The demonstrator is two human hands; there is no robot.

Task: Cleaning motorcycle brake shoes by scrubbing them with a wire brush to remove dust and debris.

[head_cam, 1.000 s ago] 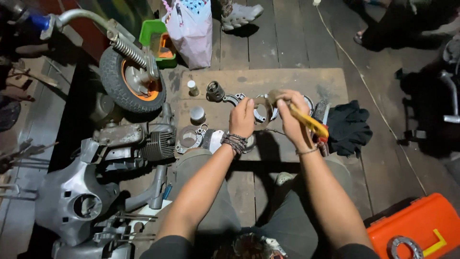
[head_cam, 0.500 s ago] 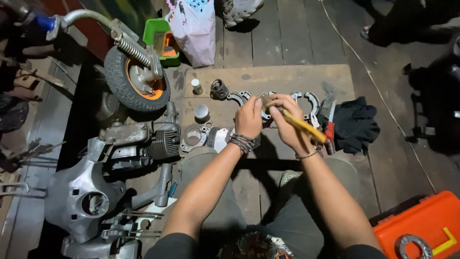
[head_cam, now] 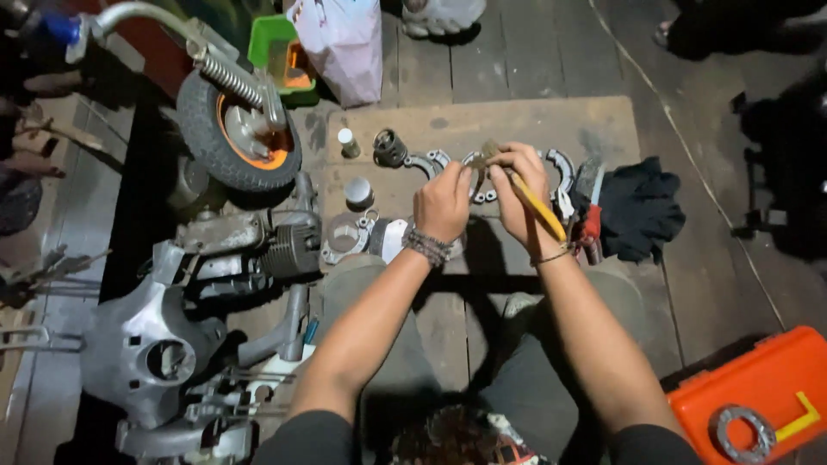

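Hands meet above the cardboard sheet (head_cam: 551, 120) on the plank floor. Your right hand (head_cam: 519, 196) is closed around a yellow-handled tool (head_cam: 536, 205), its tip at a small metal part (head_cam: 479, 162) pinched in the fingers of your left hand (head_cam: 443, 204). Curved metal parts (head_cam: 431, 162) lie just beyond your hands. A black cloth (head_cam: 642, 207) lies to the right, a wheel with an orange rim (head_cam: 239, 138) far left, an orange case (head_cam: 758, 396) near right.

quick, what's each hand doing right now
left hand: closed, pinching a small metal part.
right hand: closed on a yellow-handled tool.
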